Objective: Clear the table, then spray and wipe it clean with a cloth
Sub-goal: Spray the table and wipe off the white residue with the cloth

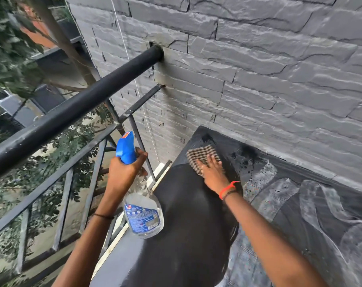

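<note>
The bench [186, 235] meets the wall [279, 69] along its far edge; its left part is wet and dark, its right part streaked grey. A checked cloth [201, 155] lies near the far left corner.

Far side: a stone wall [279, 69] stands flush against the desk [186, 224] and closes that long edge.
Left side: a black railing [72, 106] runs just beside the desk, with a narrow gap between them.
Far corner: the right hand [212, 172] lies flat on a checked cloth [201, 156], close to the wall.
Left edge: the left hand [122, 172] holds a spray bottle [142, 214] in the air above it.
Open room: the desk's middle and near part, reachable from above.
</note>
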Demonstrator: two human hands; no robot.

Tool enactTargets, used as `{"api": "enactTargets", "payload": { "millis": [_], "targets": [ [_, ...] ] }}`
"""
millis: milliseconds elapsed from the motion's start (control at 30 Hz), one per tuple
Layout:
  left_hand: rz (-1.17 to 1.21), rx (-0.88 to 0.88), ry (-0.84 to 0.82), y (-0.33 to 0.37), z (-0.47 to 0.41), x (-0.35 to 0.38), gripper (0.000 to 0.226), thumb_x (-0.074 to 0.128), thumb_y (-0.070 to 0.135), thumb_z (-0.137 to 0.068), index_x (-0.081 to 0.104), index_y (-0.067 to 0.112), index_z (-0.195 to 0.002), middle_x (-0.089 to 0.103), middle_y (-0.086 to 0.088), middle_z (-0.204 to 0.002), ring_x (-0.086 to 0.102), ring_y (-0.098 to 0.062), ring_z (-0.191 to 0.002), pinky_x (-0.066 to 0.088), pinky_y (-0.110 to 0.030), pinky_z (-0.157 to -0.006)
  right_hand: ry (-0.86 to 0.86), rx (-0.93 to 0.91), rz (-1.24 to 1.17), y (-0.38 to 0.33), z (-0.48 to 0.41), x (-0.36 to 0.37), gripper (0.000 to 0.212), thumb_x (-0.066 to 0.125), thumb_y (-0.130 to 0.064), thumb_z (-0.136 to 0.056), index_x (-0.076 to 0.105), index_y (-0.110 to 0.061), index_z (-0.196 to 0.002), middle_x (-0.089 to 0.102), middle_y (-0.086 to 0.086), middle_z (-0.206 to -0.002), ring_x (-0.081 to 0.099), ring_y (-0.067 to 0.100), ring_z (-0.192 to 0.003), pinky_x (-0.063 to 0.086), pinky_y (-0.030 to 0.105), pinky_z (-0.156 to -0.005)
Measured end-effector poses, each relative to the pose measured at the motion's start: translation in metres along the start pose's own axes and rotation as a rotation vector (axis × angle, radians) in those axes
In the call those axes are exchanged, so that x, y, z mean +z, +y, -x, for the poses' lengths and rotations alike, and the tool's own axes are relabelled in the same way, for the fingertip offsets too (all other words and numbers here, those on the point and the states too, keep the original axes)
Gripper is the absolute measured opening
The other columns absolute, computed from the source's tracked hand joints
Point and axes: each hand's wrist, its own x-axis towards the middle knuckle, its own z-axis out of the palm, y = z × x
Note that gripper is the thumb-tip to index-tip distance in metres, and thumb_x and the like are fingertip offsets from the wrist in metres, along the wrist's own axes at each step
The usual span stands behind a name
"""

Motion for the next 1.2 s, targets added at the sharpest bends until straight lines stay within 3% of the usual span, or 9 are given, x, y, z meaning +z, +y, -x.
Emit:
{"api": "enactTargets", "payload": {
  "millis": [133, 267, 400, 567, 700, 867, 1000, 1100, 1200],
  "targets": [
    [-0.008, 0.003, -0.020, 0.003, -0.012, 0.011, 0.023, 0.067, 0.004, -0.086, 0.057, 0.019, -0.071, 0.058, 0.009, -0.059, 0.054, -0.012, -0.041, 0.047, -0.035, -0.060, 0.010, -0.169, -0.023, -0.044, 0.028, 0.021, 0.072, 0.039, 0.001, -0.090, 0.014, -0.029, -0.151, -0.003, 0.017, -0.160, -0.005, 0.033, -0.148, -0.003, 0.046, -0.120],
    [-0.016, 0.023, -0.035, 0.008, -0.022, 0.018, 0.025, 0.067, 0.005, -0.085, 0.058, 0.022, -0.068, 0.058, 0.009, -0.053, 0.055, -0.013, -0.040, 0.048, -0.033, -0.058, 0.054, -0.233, -0.034, -0.009, 0.079, 0.039, 0.069, 0.041, -0.006, -0.092, 0.014, -0.032, -0.150, -0.001, 0.010, -0.161, -0.007, 0.024, -0.149, -0.004, 0.041, -0.120],
    [-0.010, 0.040, -0.029, 0.009, -0.029, 0.023, 0.019, 0.067, 0.005, -0.084, 0.059, 0.019, -0.073, 0.060, 0.011, -0.058, 0.056, -0.013, -0.040, 0.050, -0.032, -0.057, 0.075, -0.078, -0.003, 0.064, 0.084, 0.021, 0.074, 0.038, -0.002, -0.089, 0.012, -0.034, -0.150, 0.001, 0.009, -0.161, 0.000, 0.025, -0.149, 0.005, 0.042, -0.120],
    [-0.021, 0.050, -0.044, 0.008, -0.030, 0.024, 0.020, 0.067, 0.006, -0.085, 0.059, 0.019, -0.072, 0.060, 0.009, -0.057, 0.055, -0.013, -0.042, 0.050, -0.033, -0.058, 0.029, 0.142, 0.023, 0.118, 0.005, -0.018, 0.068, 0.036, -0.002, -0.094, 0.014, -0.030, -0.151, 0.007, 0.019, -0.159, 0.007, 0.031, -0.148, 0.013, 0.041, -0.121],
    [-0.048, 0.048, -0.038, 0.003, -0.031, 0.021, 0.018, 0.069, 0.009, -0.084, 0.058, 0.018, -0.074, 0.058, 0.008, -0.058, 0.057, -0.015, -0.044, 0.050, -0.025, -0.050, 0.038, 0.093, 0.041, 0.080, -0.043, -0.022, 0.059, 0.035, -0.011, -0.097, 0.018, -0.027, -0.151, 0.012, 0.021, -0.158, 0.010, 0.033, -0.147, 0.013, 0.043, -0.121],
    [-0.028, 0.041, -0.035, 0.004, -0.033, 0.025, 0.015, 0.068, 0.006, -0.085, 0.058, 0.013, -0.077, 0.058, 0.006, -0.061, 0.057, -0.014, -0.042, 0.050, -0.020, -0.046, 0.062, -0.082, -0.019, 0.032, -0.016, 0.005, 0.068, 0.036, -0.001, -0.093, 0.017, -0.030, -0.150, 0.004, 0.016, -0.160, 0.000, 0.030, -0.149, 0.003, 0.046, -0.120],
    [-0.004, 0.054, -0.033, 0.009, -0.036, 0.032, 0.014, 0.068, 0.005, -0.085, 0.057, 0.012, -0.078, 0.057, 0.006, -0.060, 0.056, -0.014, -0.044, 0.049, -0.018, -0.046, 0.092, -0.105, -0.043, 0.075, 0.027, 0.022, 0.075, 0.038, 0.002, -0.089, 0.015, -0.034, -0.150, 0.001, 0.009, -0.161, -0.003, 0.024, -0.149, 0.001, 0.042, -0.120],
    [0.006, 0.057, -0.039, 0.011, -0.039, 0.037, 0.017, 0.067, 0.005, -0.085, 0.056, 0.015, -0.077, 0.057, 0.009, -0.054, 0.053, -0.012, -0.041, 0.050, -0.020, -0.046, 0.107, 0.038, -0.035, 0.125, 0.032, 0.011, 0.076, 0.039, 0.003, -0.090, 0.013, -0.036, -0.150, 0.000, 0.008, -0.161, 0.001, 0.026, -0.149, 0.004, 0.041, -0.120],
    [0.021, 0.059, -0.028, 0.010, -0.038, 0.040, 0.018, 0.068, 0.005, -0.085, 0.057, 0.016, -0.077, 0.057, 0.003, -0.061, 0.053, -0.012, -0.041, 0.049, -0.019, -0.045, 0.065, 0.135, 0.014, 0.150, 0.002, -0.009, 0.065, 0.037, -0.005, -0.096, 0.013, -0.031, -0.150, 0.007, 0.016, -0.160, 0.007, 0.030, -0.148, 0.009, 0.041, -0.121]
  ]
}}
